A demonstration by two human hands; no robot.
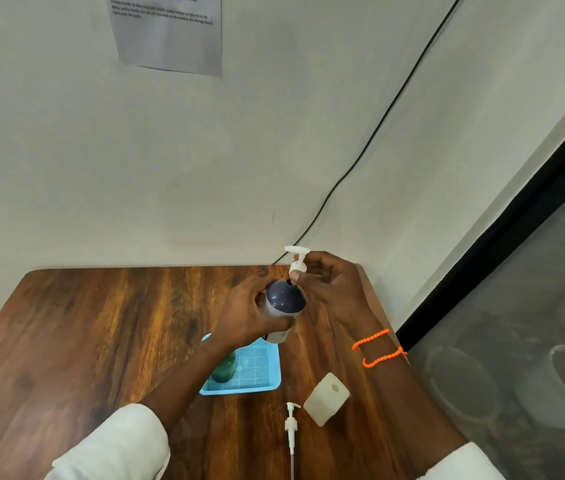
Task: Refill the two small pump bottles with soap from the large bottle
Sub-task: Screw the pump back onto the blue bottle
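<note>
- Head view: right hand [329, 289] pinches the white pump head [297, 261] at the neck of the dark-capped pump bottle [282, 308], wrist cocked; left hand [249, 313] wraps the body, holding it above the table [83, 341].
- Judged step: seating or unscrewing the pump; keep the bottle upright and twist squarely.
- At 6 o'clock: blue tray [260, 382] with green bottle [223, 368].
- At 5 o'clock: square open bottle [326, 400], loose pump [291, 424].

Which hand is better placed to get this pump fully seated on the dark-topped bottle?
Right. The right hand already pinches the white pump at its collar, directly over the neck of the bottle. The left hand is wrapped around the bottle's body and is better left steadying it.
</note>
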